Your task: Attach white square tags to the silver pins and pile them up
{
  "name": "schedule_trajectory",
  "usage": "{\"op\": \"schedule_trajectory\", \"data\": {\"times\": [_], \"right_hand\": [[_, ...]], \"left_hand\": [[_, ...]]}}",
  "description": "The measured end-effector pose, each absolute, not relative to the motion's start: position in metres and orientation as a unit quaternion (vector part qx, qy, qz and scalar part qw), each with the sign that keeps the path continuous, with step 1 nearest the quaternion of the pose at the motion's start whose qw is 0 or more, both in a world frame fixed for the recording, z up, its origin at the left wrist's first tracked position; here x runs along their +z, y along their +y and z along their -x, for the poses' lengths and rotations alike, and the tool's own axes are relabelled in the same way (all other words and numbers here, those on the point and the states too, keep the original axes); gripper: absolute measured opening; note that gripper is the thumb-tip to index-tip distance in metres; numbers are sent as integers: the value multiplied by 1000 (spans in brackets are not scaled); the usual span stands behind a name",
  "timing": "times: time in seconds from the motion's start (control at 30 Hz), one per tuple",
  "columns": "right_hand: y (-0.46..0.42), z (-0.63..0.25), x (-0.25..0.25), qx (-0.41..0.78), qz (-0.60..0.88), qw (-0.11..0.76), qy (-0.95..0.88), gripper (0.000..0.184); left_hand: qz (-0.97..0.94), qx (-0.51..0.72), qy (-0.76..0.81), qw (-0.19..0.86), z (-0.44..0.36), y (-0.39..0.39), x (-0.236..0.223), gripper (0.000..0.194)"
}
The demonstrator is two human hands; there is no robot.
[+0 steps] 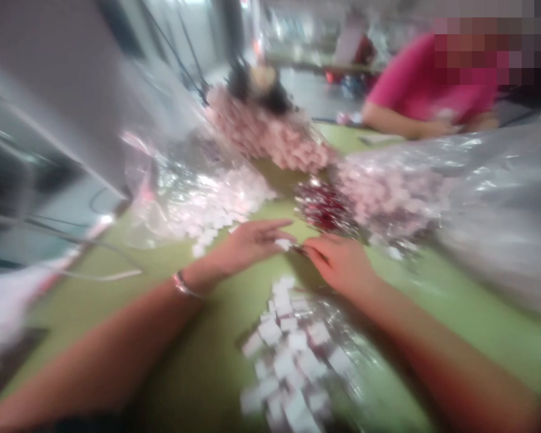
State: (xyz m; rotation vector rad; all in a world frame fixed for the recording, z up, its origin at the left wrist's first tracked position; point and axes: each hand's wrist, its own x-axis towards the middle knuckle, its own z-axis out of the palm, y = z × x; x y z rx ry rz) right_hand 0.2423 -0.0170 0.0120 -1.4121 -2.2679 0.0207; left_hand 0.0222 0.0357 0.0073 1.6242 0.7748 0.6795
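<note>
Over the green table, my two hands meet near the middle of the view. My left hand has its upper fingers stretched out, and a small white piece sits at its lower fingertips. Facing it, my right hand is closed in a pinch on a small dark, thin piece whose kind is blurred. The dark piece points at the white one; whether they touch I cannot tell. Below the hands lies a heap of white blocks, partly on clear plastic.
Pale pink and white pieces spill from a clear bag at left. Behind are pink pieces; a shiny red heap lies beyond my right hand. A large plastic bag fills the right. A person in pink sits opposite.
</note>
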Motion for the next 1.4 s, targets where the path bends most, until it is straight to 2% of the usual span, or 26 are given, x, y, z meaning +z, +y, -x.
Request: {"op": "schedule_trajectory", "data": {"times": [0.2, 0.37, 0.6, 0.77, 0.9, 1.03, 1.27, 1.33, 1.4], "right_hand": [[-22, -237, 13, -127, 496, 205, -834, 27], [-23, -236, 15, -152, 477, 224, -836, 29], [-24, -234, 9, -132, 493, 214, -833, 28], [-27, -233, 4, -97, 517, 160, -835, 25], [-29, -233, 2, -91, 541, 137, -825, 23], [-27, -232, 4, -81, 556, 153, -813, 24], [-28, -233, 8, 19, 546, 194, -815, 23], [-30, -234, 10, 31, 547, 186, -815, 23], [-32, -233, 13, 39, 559, 163, -812, 21]], "left_hand": [[-710, 319, 372, 506, -31, 26, 10, 48], [-641, 282, 441, 562, -30, 29, 6, 38], [-649, 242, 421, 586, -28, 31, 0, 37], [-665, 231, 423, 570, -35, 26, -10, 29], [-702, 240, 445, 502, -43, 18, -12, 21], [-759, 277, 431, 402, -45, 16, -8, 17], [-665, 223, 406, 586, -42, 18, -6, 25], [-686, 205, 394, 577, -42, 19, 1, 23], [-739, 185, 389, 518, -37, 25, 14, 21]]}}
